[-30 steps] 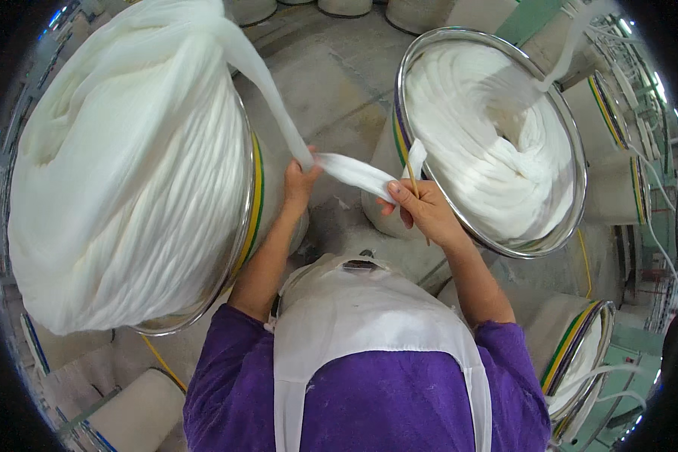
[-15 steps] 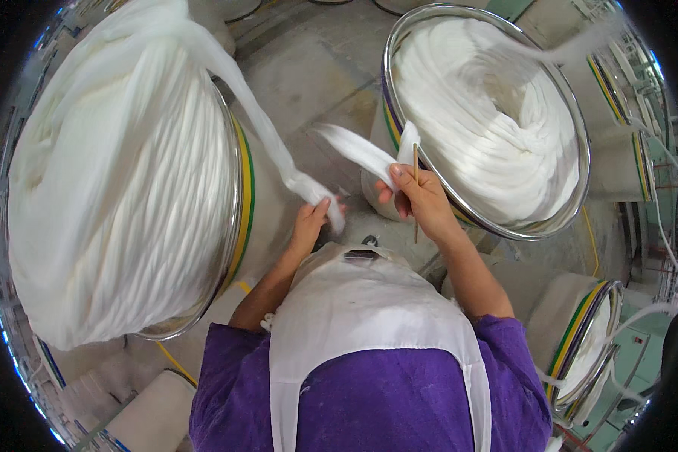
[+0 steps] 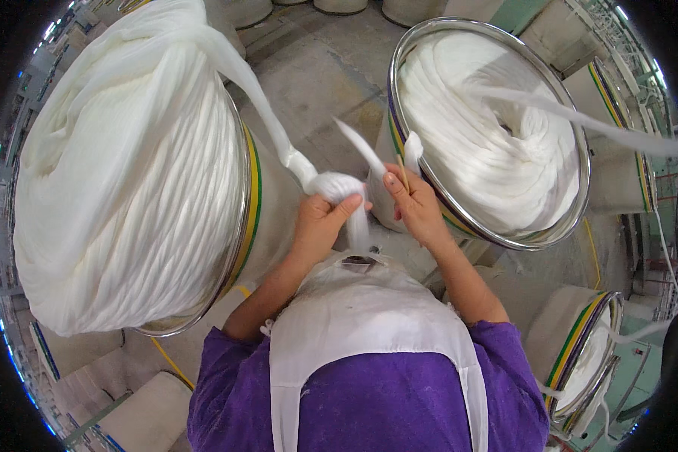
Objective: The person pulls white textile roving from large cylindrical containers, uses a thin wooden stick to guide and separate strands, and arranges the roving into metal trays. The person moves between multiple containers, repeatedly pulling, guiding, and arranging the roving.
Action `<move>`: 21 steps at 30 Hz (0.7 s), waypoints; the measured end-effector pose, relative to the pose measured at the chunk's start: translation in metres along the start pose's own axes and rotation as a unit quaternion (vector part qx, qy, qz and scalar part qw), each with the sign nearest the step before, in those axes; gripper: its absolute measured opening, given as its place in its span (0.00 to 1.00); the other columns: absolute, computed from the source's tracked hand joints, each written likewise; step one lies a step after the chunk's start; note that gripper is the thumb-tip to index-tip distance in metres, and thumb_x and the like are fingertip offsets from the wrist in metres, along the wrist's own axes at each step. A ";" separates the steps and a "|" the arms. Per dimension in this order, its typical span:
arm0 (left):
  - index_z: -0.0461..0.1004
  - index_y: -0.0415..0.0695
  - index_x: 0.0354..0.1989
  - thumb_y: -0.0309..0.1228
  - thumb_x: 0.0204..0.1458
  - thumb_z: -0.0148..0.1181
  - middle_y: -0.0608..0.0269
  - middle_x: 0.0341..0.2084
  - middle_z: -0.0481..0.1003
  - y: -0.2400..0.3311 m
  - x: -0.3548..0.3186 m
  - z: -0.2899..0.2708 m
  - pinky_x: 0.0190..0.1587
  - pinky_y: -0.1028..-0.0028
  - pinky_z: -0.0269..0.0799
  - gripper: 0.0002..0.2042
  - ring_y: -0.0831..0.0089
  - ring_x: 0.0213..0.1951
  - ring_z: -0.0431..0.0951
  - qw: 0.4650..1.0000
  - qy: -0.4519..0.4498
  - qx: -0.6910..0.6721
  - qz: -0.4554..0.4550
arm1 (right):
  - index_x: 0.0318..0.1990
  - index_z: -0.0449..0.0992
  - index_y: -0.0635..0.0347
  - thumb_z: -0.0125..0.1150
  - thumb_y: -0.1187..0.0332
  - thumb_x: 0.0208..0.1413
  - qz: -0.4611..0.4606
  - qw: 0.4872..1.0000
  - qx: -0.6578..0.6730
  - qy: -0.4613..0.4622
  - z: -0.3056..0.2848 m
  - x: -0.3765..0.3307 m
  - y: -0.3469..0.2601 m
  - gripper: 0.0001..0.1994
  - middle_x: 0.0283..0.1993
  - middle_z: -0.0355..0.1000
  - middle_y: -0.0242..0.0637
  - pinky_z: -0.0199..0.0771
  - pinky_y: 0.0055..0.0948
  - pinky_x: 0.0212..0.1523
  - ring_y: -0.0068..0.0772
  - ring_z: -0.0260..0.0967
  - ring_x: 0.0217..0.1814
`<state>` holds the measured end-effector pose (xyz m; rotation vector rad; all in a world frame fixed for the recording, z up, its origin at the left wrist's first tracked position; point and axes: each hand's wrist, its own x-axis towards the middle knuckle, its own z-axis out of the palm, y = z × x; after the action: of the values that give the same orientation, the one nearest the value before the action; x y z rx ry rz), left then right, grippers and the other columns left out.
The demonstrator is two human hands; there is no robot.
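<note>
Head view: hands partly hide stick, white strand; dangling end blurred.

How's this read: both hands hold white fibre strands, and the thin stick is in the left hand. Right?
Not quite: the thin stick is in the right hand, not the left hand, as the head view shows. The rest stands: both hands hold white fibre strands.

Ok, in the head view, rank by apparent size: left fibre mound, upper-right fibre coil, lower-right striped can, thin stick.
1. Left fibre mound; nearness may exaggerate it.
2. Upper-right fibre coil
3. Lower-right striped can
4. Thin stick, in the right hand
</note>
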<state>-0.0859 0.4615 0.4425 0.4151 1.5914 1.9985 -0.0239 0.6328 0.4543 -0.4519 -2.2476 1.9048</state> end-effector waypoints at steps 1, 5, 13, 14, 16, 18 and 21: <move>0.73 0.35 0.47 0.27 0.58 0.55 0.62 0.38 0.77 -0.005 -0.003 -0.007 0.43 0.75 0.72 0.11 0.75 0.38 0.78 0.997 -0.032 0.072 -0.027 | 0.51 0.74 0.62 0.52 0.51 0.61 -0.030 0.995 -0.083 0.035 0.001 -0.002 0.000 0.22 0.39 0.72 0.39 0.66 0.24 0.33 0.24 0.65 0.30; 0.70 0.36 0.53 0.26 0.57 0.55 0.61 0.39 0.77 -0.030 -0.022 -0.024 0.44 0.75 0.72 0.15 0.75 0.38 0.78 0.986 -0.060 0.138 -0.073 | 0.52 0.75 0.58 0.55 0.53 0.59 -0.131 0.976 -0.161 0.057 0.004 -0.012 -0.006 0.21 0.35 0.70 0.40 0.67 0.30 0.36 0.32 0.69 0.33; 0.65 0.32 0.48 0.35 0.49 0.65 0.49 0.37 0.76 -0.051 -0.041 -0.032 0.41 0.67 0.73 0.24 0.64 0.38 0.79 0.945 -0.037 0.320 -0.060 | 0.37 0.81 0.62 0.71 0.45 0.39 0.095 0.945 -0.217 -0.224 0.032 -0.009 0.013 0.27 0.19 0.70 0.37 0.67 0.31 0.29 0.30 0.67 0.23; 0.66 0.30 0.45 0.38 0.47 0.67 0.45 0.33 0.77 -0.050 -0.041 -0.033 0.39 0.64 0.73 0.25 0.60 0.36 0.80 0.932 -0.038 0.359 -0.033 | 0.36 0.81 0.63 0.71 0.46 0.40 0.094 0.956 -0.153 -0.230 0.038 -0.009 0.020 0.26 0.19 0.70 0.36 0.66 0.30 0.28 0.28 0.67 0.22; 0.64 0.31 0.48 0.39 0.47 0.66 0.48 0.34 0.76 -0.047 -0.041 -0.040 0.42 0.64 0.73 0.27 0.62 0.38 0.79 0.943 -0.077 0.311 -0.089 | 0.34 0.81 0.63 0.71 0.49 0.41 0.141 0.953 -0.083 -0.254 0.046 -0.010 0.032 0.24 0.18 0.69 0.35 0.65 0.28 0.28 0.24 0.65 0.22; 0.64 0.33 0.49 0.38 0.50 0.64 0.50 0.36 0.76 -0.043 -0.038 -0.049 0.44 0.65 0.72 0.25 0.63 0.40 0.78 0.957 -0.114 0.218 -0.153 | 0.31 0.80 0.63 0.70 0.56 0.45 0.109 0.971 -0.030 -0.213 0.045 -0.012 0.039 0.17 0.20 0.70 0.30 0.64 0.25 0.27 0.18 0.63 0.23; 0.65 0.36 0.51 0.37 0.56 0.58 0.55 0.40 0.75 -0.040 -0.028 -0.060 0.50 0.65 0.70 0.20 0.66 0.45 0.75 0.988 -0.109 0.010 -0.109 | 0.31 0.79 0.64 0.69 0.62 0.49 0.113 0.967 0.060 -0.219 0.035 -0.018 0.041 0.13 0.23 0.70 0.24 0.63 0.22 0.28 0.16 0.62 0.26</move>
<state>-0.0878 0.4038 0.3919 0.4315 1.4546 1.7119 -0.0125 0.6001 0.4088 -0.3020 -2.4006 2.4491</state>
